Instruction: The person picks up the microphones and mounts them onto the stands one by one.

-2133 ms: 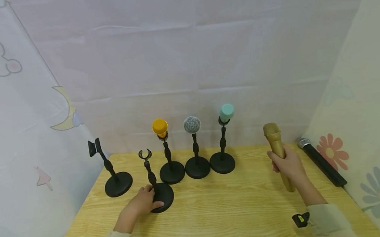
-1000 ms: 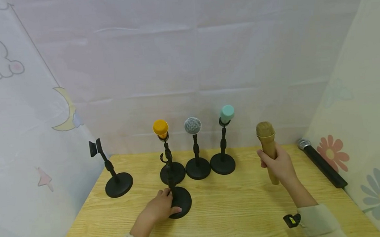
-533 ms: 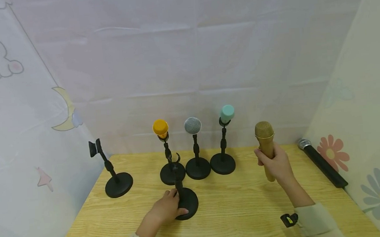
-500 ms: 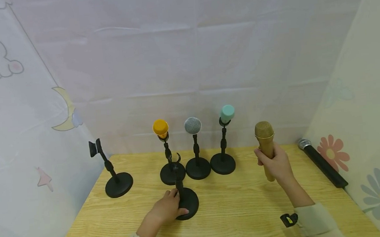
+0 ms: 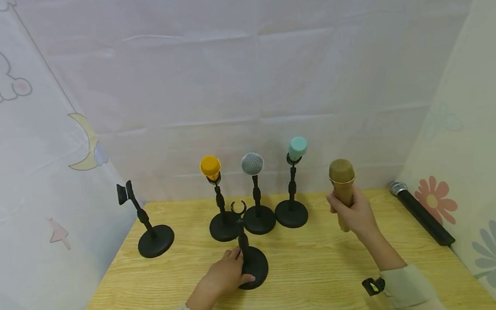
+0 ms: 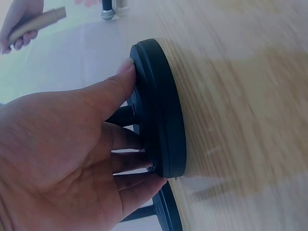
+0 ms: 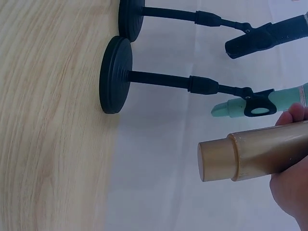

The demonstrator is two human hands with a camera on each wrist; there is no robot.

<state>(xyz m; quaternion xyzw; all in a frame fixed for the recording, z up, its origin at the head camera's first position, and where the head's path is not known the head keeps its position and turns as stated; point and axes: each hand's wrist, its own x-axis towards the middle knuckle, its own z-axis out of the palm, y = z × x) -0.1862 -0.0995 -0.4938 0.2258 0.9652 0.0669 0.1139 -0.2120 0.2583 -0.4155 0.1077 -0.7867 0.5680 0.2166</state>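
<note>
Left hand, head view: at lower middle, the left hand grips the round base of an upright black stand, thumb on top; the C-shaped clip sits above.
Gold microphone, head view: right of centre, tilted head-up above the table, the right hand curled round its handle.
Middle row, head view: yellow, silver-headed and mint microphones, each on its own stand.
Table sides, head view: another clip stand at left; a black microphone (silver head toward the back) lies slantwise at right.
Held base, left wrist view: centre of the frame, pinched between thumb at its upper rim and fingers lower down; a second base shows at bottom centre.
Gold handle, right wrist view: lower right, its butt end pointing left, fingers round it, partly cut off by the frame; the mint microphone sits just above.
</note>
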